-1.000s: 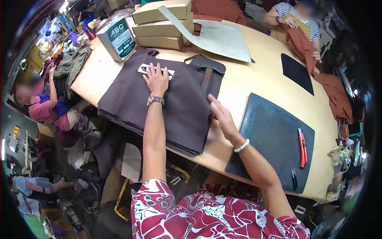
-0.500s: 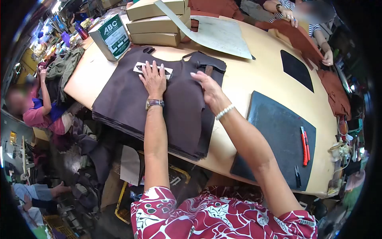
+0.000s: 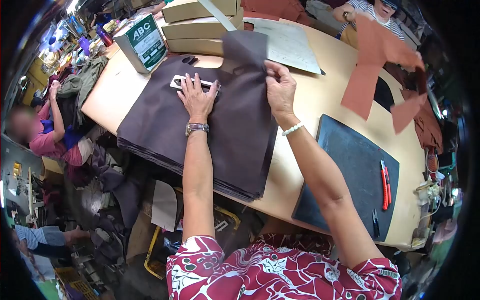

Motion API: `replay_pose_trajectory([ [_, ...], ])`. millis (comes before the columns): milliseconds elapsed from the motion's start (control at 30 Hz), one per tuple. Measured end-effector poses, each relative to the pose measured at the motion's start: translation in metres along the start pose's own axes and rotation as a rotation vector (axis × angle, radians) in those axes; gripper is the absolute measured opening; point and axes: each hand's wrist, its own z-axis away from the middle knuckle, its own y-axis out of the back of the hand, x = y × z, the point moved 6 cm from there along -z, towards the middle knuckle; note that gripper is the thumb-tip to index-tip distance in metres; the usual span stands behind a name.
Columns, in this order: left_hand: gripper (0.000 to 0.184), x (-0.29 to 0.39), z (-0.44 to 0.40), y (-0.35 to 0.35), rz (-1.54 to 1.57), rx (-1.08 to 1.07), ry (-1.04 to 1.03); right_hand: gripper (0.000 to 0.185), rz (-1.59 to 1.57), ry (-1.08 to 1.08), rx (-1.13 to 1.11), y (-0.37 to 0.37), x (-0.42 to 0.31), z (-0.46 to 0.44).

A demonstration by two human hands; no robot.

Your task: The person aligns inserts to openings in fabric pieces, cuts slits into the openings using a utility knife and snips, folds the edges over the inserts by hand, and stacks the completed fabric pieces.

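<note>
A stack of dark brown leather sheets (image 3: 165, 120) lies on the table in front of me. My left hand (image 3: 197, 100) rests on the top with its fingers spread, partly over a small white rectangular piece (image 3: 176, 81) that has something dark on it. At the stack's right side my right hand (image 3: 281, 90) pinches the edge of the top leather sheet (image 3: 245, 55). The far right part of that sheet stands raised and curled, hiding what lies behind it.
A green-and-white can (image 3: 144, 42) and stacked cardboard boxes (image 3: 197, 30) stand at the back. On the right, a dark cutting mat (image 3: 345, 175) carries a red cutter (image 3: 385, 185) and a small black tool (image 3: 376, 224). Across the table a person holds up a rust-coloured piece (image 3: 367, 65).
My right hand has closed on the sheet's edge, and the far right part has come up, covering the dark tool seen there before. The co-worker has raised the rust-coloured piece.
</note>
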Motion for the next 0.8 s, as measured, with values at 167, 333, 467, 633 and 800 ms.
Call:
replay_pose_trajectory([
  [167, 0.075, 0.003, 0.0, 0.001, -0.012, 0.03, -0.022, 0.033, 0.475, -0.18, 0.013, 0.041, 0.068, 0.015],
  [333, 0.075, 0.005, 0.001, 0.003, -0.024, 0.019, -0.022, 0.037, 0.614, -0.204, -0.045, 0.055, 0.078, 0.032],
  [467, 0.076, 0.006, 0.001, 0.002, -0.044, 0.013, -0.031, 0.053, 0.683, -0.282, -0.165, 0.036, 0.045, 0.036],
  [633, 0.077, 0.008, 0.002, 0.004, -0.046, 0.005, -0.032, 0.04, 0.695, -0.12, 0.046, 0.045, 0.075, 0.016],
  [800, 0.078, 0.009, 0.0, 0.004, -0.048, 0.0, -0.033, 0.036, 0.17, -0.615, 0.063, 0.071, 0.092, 0.009],
])
